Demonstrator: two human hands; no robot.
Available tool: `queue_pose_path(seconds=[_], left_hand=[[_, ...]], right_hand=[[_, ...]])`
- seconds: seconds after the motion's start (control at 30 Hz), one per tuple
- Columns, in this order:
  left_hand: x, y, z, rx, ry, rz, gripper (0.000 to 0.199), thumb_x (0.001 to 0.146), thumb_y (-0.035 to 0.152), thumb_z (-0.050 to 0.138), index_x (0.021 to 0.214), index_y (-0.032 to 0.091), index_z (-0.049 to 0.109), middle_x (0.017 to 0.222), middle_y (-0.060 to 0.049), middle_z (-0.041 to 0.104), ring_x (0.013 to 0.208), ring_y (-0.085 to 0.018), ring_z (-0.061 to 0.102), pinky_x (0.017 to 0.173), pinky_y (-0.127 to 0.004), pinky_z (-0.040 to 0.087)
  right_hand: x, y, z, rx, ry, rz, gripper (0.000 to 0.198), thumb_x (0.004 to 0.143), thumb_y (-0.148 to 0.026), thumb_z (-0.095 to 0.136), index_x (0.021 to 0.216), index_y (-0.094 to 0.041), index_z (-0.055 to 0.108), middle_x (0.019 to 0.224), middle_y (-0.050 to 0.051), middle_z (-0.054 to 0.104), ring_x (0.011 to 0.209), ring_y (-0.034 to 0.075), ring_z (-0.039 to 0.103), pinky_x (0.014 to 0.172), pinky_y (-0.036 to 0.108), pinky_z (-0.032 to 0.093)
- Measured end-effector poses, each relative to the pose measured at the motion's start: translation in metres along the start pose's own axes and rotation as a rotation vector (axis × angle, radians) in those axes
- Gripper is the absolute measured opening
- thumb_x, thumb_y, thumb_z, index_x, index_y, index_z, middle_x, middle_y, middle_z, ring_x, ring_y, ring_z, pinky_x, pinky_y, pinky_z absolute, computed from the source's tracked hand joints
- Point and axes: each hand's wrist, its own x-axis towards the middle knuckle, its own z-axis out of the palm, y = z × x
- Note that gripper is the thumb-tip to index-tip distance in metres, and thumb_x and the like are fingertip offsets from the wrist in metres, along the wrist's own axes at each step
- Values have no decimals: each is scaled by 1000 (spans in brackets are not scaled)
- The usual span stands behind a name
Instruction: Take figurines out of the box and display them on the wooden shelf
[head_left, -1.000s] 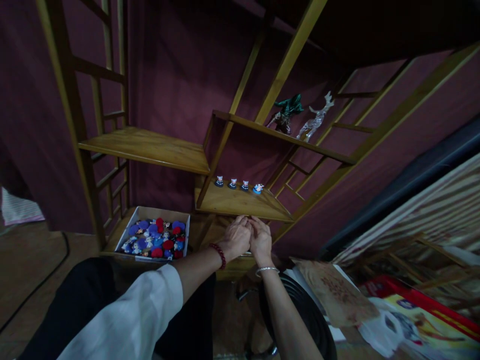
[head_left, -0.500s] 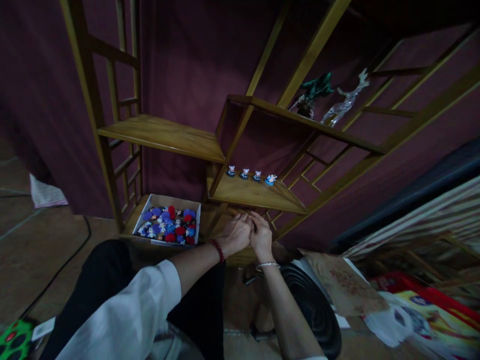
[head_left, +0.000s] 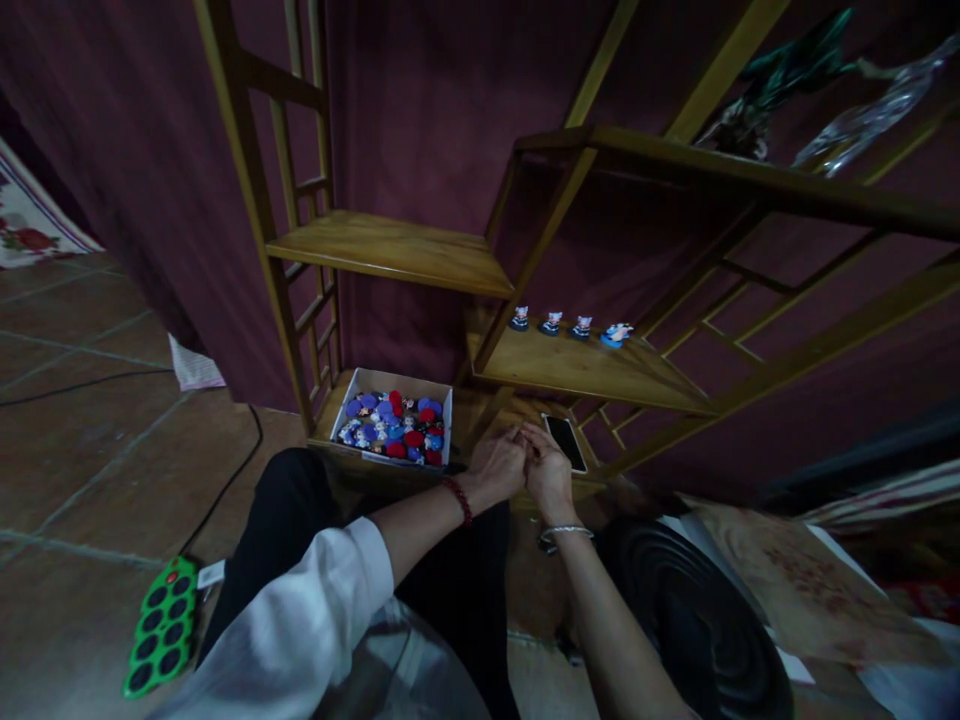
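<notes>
My left hand [head_left: 498, 466], below a red beaded bracelet, meets my right hand [head_left: 550, 474] in front of the lower shelf. Both hands have their fingers curled in and pressed together at the tips; anything between them is hidden. Left of them is a white cardboard box [head_left: 448, 425] full of small figurines [head_left: 395, 428] in blue, purple and red. Above my hands, a row of small figurines [head_left: 553, 323] stands on the middle shelf [head_left: 592, 376], the rightmost one [head_left: 616, 335] on a light blue base.
A dark-screened phone [head_left: 564, 442] lies beside my right hand on the bottom shelf. A green glass piece and a clear deer-like ornament [head_left: 877, 110] stand higher up. A black round stool [head_left: 694, 610] is at right, a green power strip [head_left: 161, 625] on the floor at left.
My view has turned left, so the shelf and box appear further right. The phone has come into sight beside my right hand. My hands stay joined.
</notes>
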Motion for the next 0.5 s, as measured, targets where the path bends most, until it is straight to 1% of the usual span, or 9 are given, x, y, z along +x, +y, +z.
queue_pose_path(seconds=[0.17, 0.3, 0.5], left_hand=[[-9, -16, 7, 16, -15, -37, 36, 79, 13, 38, 114, 14, 44, 116, -10, 52, 105, -18, 50, 88, -29, 44], [-17, -24, 11, 37, -10, -80, 36, 79, 12, 39, 114, 13, 44, 118, -11, 51, 106, -18, 50, 89, -29, 43], [-28, -36, 13, 51, 0, -125, 34, 78, 11, 38, 111, 13, 47, 117, -10, 52, 102, -18, 53, 84, -29, 46]], right_hand=[[-9, 0, 17, 35, -37, -10, 32, 73, -16, 38, 91, -15, 64, 97, 12, 64, 91, 21, 59, 86, 40, 46], [-15, 0, 27, 60, -75, 13, 35, 70, -14, 38, 93, -15, 63, 97, 12, 64, 90, 21, 60, 84, 38, 48], [-21, -8, 41, 87, -154, 33, 39, 68, -11, 37, 97, -18, 62, 97, 9, 65, 89, 20, 60, 83, 35, 47]])
